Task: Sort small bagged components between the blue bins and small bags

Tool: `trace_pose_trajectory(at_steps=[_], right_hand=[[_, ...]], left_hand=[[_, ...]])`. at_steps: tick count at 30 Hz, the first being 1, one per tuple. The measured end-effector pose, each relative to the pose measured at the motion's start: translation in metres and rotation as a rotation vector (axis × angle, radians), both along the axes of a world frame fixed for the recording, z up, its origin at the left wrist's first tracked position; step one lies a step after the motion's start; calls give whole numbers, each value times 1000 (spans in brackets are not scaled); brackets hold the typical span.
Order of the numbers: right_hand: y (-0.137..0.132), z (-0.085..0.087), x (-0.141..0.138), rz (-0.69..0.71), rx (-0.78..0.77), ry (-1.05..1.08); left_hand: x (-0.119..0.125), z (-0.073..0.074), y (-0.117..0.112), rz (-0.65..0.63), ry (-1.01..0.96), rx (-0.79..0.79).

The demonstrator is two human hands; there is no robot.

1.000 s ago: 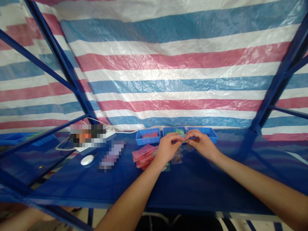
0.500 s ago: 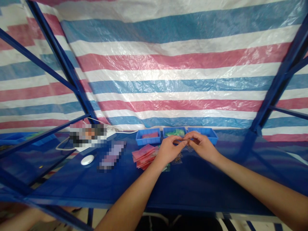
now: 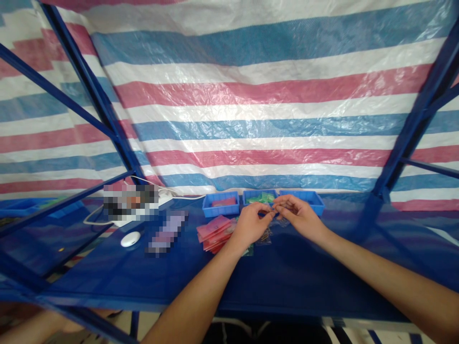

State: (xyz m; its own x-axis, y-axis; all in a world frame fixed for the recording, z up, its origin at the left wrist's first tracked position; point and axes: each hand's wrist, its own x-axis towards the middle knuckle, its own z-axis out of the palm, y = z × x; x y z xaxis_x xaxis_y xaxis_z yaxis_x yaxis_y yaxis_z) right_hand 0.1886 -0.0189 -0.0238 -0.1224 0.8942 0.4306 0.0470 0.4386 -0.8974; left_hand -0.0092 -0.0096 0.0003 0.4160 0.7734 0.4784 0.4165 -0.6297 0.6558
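My left hand (image 3: 254,222) is closed, thumb and fingertips pinched together above the middle of the table. Its fingertips meet those of my right hand (image 3: 297,214), which is pinched as well. Between and just below them shows a small clear plastic bag (image 3: 283,222), mostly hidden by the fingers. Beneath my hands lies another clear bag with small brass-coloured pieces (image 3: 265,237). A pile of red packets (image 3: 217,231) lies left of my left wrist. Part of a green packet (image 3: 248,250) peeks out by that forearm.
Three blue bins stand along the back: one with red packets (image 3: 221,208), one with green packets (image 3: 260,197), and one partly behind my right hand (image 3: 312,201). A white oval case (image 3: 130,239) and a power strip (image 3: 143,216) are at left. Blue frame posts (image 3: 405,114) flank the table.
My fingertips have shifted slightly left, and the right hand's fingers are a little more spread and tilted. The packets and bins have stayed in place.
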Motion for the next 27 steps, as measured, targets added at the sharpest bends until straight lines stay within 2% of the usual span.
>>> trace_pose_trajectory(at_steps=[6,12,16,22,27], right_hand=[[5,-7,3,13,-7,5],[6,-5,3,33,-10,10],[4,-2,2,71,-72,41],[6,-6,3,57,-105,55],[9,-5,4,14,-59,74]], left_hand=[[2,1,-2,14,-108,42],[1,1,-1,3,-87,36],[1,0,-1,21,-65,37],[1,-5,2,-7,-110,-70],[0,-8,5,22,-147,-107]])
